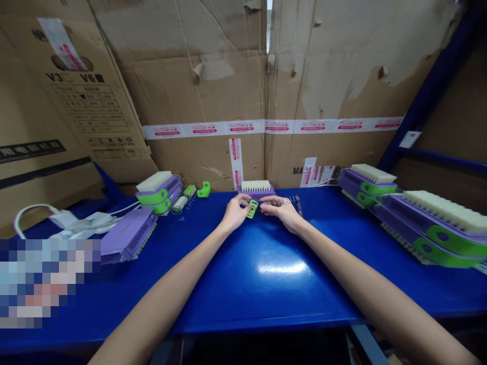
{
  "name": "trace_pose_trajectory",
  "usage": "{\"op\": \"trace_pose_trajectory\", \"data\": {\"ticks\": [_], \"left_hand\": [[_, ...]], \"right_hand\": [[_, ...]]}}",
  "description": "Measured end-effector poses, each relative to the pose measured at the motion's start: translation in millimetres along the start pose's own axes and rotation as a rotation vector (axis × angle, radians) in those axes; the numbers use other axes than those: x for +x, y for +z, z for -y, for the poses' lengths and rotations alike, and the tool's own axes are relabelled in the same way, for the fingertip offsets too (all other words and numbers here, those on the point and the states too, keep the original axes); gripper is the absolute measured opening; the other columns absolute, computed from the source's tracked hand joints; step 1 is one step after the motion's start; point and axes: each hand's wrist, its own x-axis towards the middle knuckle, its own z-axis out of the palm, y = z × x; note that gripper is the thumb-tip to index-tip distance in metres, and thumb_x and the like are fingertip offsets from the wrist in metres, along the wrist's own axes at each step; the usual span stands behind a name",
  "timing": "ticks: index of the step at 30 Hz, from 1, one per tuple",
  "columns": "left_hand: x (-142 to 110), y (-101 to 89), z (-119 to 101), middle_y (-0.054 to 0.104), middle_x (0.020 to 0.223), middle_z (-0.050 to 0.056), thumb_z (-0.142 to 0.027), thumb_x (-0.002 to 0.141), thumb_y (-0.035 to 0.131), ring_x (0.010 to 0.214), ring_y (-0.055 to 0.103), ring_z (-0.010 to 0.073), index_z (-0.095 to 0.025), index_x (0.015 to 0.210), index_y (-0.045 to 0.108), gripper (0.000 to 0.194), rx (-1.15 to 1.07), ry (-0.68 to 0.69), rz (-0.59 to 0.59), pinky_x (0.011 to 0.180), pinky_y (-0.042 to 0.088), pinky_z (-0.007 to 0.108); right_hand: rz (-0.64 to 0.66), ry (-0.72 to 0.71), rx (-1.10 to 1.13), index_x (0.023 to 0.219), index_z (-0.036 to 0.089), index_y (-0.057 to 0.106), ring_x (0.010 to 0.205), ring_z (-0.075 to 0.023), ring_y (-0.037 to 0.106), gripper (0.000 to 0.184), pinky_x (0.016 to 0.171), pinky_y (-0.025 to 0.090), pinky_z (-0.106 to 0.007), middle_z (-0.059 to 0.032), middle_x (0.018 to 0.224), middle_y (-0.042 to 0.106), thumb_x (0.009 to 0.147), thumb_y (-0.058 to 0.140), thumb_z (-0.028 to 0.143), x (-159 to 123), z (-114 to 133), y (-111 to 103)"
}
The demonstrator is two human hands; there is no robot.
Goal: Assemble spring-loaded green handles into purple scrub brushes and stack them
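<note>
My left hand [236, 210] pinches a small green plastic piece [251, 209] with slots in it, just above the blue tabletop. Close beside the piece, my right hand [283, 210] has thumb and fingertips drawn together; whatever they hold is too small to make out. Behind both hands sits a purple brush-like unit [256, 188] with pale bristles facing up, its lower part partly hidden by the hands. Small metal springs [293, 199] lie just past my right hand, next to a thin dark tool [299, 207].
Purple-and-green bristled units stand stacked at left [160, 195] and right [437, 228]. A purple housing [127, 233] lies near a white power strip [85, 223] with cables. Another green part [204, 189] is at the back left. Cardboard [205, 91] walls the table's rear.
</note>
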Motion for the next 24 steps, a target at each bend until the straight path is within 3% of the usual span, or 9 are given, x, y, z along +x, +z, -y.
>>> {"op": "trace_pose_trajectory", "data": {"ticks": [7, 13, 19, 24], "left_hand": [[-2.9, 2.0, -5.8, 0.066, 0.077, 0.006, -0.027, 0.077, 0.066, 0.049, 0.058, 0.0088, -0.011, 0.084, 0.063, 0.017, -0.058, -0.061, 0.078, 0.041, 0.044, 0.018], [-2.4, -0.7, -10.0, 0.070, 0.076, 0.009, -0.029, 0.070, 0.073, 0.064, 0.064, 0.0133, -0.010, 0.085, 0.069, 0.024, -0.214, -0.134, 0.140, 0.057, 0.051, 0.022], [-4.3, -3.8, -11.9, 0.072, 0.085, 0.011, -0.020, 0.057, 0.082, 0.075, 0.067, 0.0169, -0.008, 0.098, 0.067, 0.046, -0.299, -0.138, 0.213, 0.075, 0.051, 0.029], [-4.1, -2.7, -9.8, 0.073, 0.088, 0.011, -0.020, 0.052, 0.084, 0.081, 0.068, 0.0197, -0.009, 0.099, 0.067, 0.052, -0.301, -0.124, 0.234, 0.083, 0.051, 0.035]], "right_hand": [[0.031, -0.040, -0.076, 0.084, 0.016, 0.069, 0.068, -0.0134, 0.061, 0.036, 0.072, 0.048, -0.030, -0.0005, 0.072, 0.069, 0.053, 0.080, 0.029, 1.0, -1.7, 2.7], [0.021, -0.029, -0.092, 0.084, 0.016, 0.069, 0.072, -0.0148, 0.062, 0.036, 0.074, 0.049, -0.031, -0.0016, 0.076, 0.071, 0.052, 0.080, 0.028, 2.0, -1.8, 0.8], [0.029, 0.030, 0.027, 0.087, 0.015, 0.068, 0.074, -0.0147, 0.063, 0.038, 0.071, 0.049, -0.029, -0.0036, 0.080, 0.071, 0.053, 0.081, 0.026, 2.5, -2.2, -3.6], [0.048, 0.058, 0.087, 0.086, 0.015, 0.067, 0.072, -0.0134, 0.063, 0.036, 0.073, 0.050, -0.028, -0.0027, 0.080, 0.069, 0.055, 0.081, 0.025, 2.5, -2.6, -5.9]]}}
